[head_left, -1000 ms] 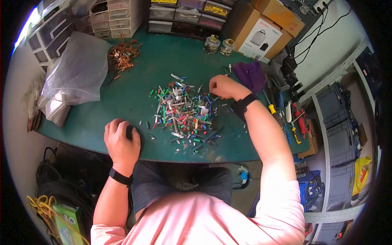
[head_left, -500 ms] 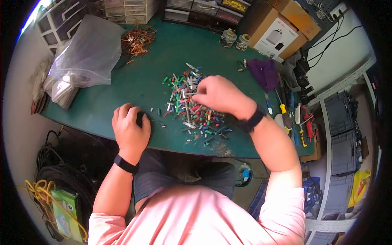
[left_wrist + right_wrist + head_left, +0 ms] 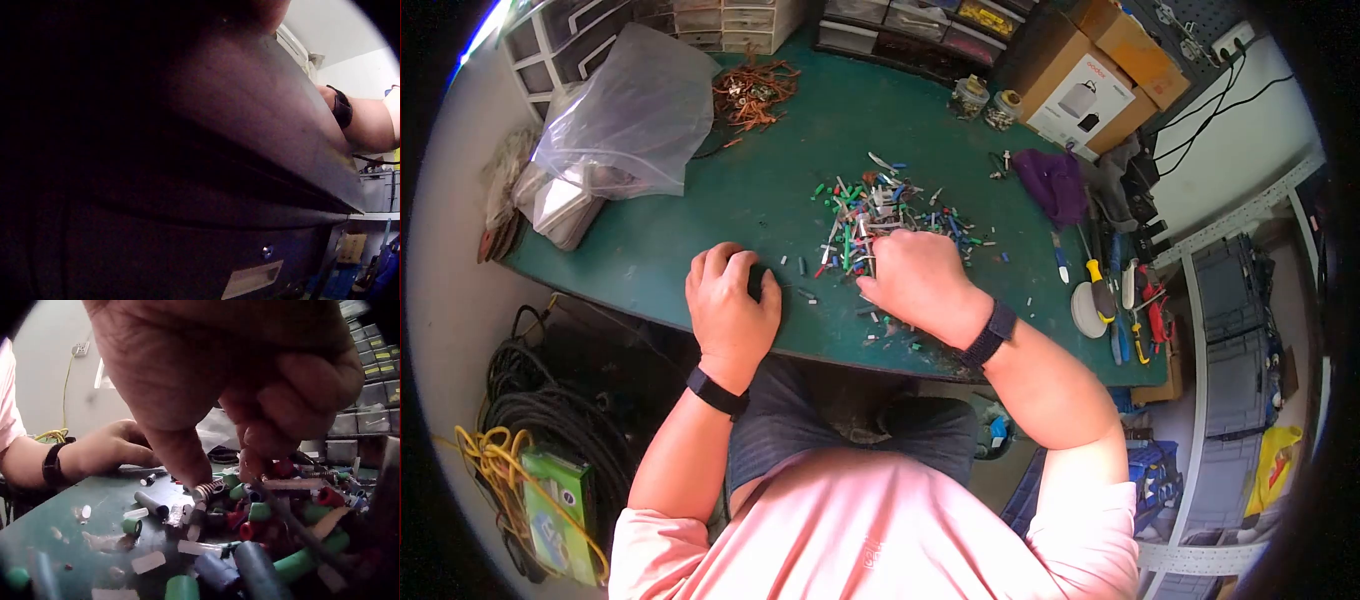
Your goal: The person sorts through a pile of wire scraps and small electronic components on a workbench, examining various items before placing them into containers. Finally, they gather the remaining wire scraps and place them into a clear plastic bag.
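A heap of small mixed parts [image 3: 890,200], with coloured sleeves, pale tubes and metal bits, lies on the green table. My right hand [image 3: 922,275] reaches down into its near side, other fingers curled in. Seen from the right wrist, the thumb [image 3: 184,459] points down right at a coiled metal piece [image 3: 209,489], and the index fingertip [image 3: 249,465] is a little apart from it among the sleeves. Whether they grip the piece I cannot tell. To the left of the heap, my left hand [image 3: 735,300] rests at the table's front edge, fingers loosely bent over a dark patch.
Copper-coloured wire scraps [image 3: 752,92] and a clear plastic bag [image 3: 640,120] are at the back left. Two jars [image 3: 970,98] and a cardboard box [image 3: 1090,90] stand behind. A purple cloth [image 3: 1050,185] and hand tools [image 3: 1097,275] lie right. Loose sleeves [image 3: 132,526] are scattered near the heap.
My right hand has moved from the heap's right side, across its middle, down to its near side. The left hand stays on the table edge. The head view has shifted somewhat.
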A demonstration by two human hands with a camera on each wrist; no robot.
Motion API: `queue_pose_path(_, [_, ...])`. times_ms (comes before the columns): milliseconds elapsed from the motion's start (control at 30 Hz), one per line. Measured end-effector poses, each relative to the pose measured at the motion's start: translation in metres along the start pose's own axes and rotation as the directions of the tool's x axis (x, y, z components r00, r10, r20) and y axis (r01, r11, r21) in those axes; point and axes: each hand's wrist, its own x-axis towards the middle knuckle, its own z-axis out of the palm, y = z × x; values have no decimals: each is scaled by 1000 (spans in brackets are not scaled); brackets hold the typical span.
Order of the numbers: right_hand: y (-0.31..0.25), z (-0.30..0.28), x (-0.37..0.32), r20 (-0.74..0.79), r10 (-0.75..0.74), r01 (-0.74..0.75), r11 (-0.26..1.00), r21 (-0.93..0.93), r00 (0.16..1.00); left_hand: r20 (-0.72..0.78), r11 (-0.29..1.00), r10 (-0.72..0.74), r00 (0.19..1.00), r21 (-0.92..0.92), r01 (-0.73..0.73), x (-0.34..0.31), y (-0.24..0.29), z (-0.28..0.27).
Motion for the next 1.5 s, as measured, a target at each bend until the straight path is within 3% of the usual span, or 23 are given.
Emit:
queue_pose_path(267, [2, 10, 5, 8, 90, -91, 995, 51, 996, 3, 1000, -7, 1000, -3, 7, -1, -2, 0])
queue_pose_path(333, [5, 14, 6, -50, 130, -124, 986, 110, 990, -2, 1000, 0, 1000, -2, 0, 0, -2, 0])
queue_pose_path(567, [1, 1, 2, -86, 121, -109, 986, 128, 989, 5, 1000, 5, 1000, -8, -5, -1, 0, -2])
queue_pose_path(733, [11, -5, 5, -11, 206, -200, 961, 193, 979, -17, 999, 39, 999, -7, -39, 0, 1, 0])
queue_pose_path(933, [23, 0, 6, -22, 178, -166, 950, 265, 984, -5, 1000, 11, 1000, 6, -11, -2, 0, 1])
queue_pose_path(1000, [26, -2, 8, 46, 127, -135, 942, 308, 991, -3, 1000, 20, 1000, 2, -20, -1, -1, 2])
queue_pose_path(1133, [22, -14, 6, 129, 164, -197, 931, 307, 978, -12, 999, 34, 999, 8, -34, -1, 0, 0])
queue_pose_path(1267, [27, -7, 8, 99, 182, -204, 928, 312, 978, 4, 1000, -2, 1000, 13, 2, -1, 0, -1])
queue_pose_path(1333, [27, -2, 8, -17, 217, -204, 939, 277, 976, 10, 1000, 0, 1000, 14, 0, -1, 0, 0])
queue_pose_path(1367, [28, -5, 7, 41, 221, -223, 931, 288, 975, 5, 1000, 5, 1000, 17, -5, -1, 0, 0])
queue_pose_path(1500, [39, 0, 11, 37, 257, -248, 874, 418, 966, 8, 1000, 7, 1000, 8, -7, -1, -1, 1])
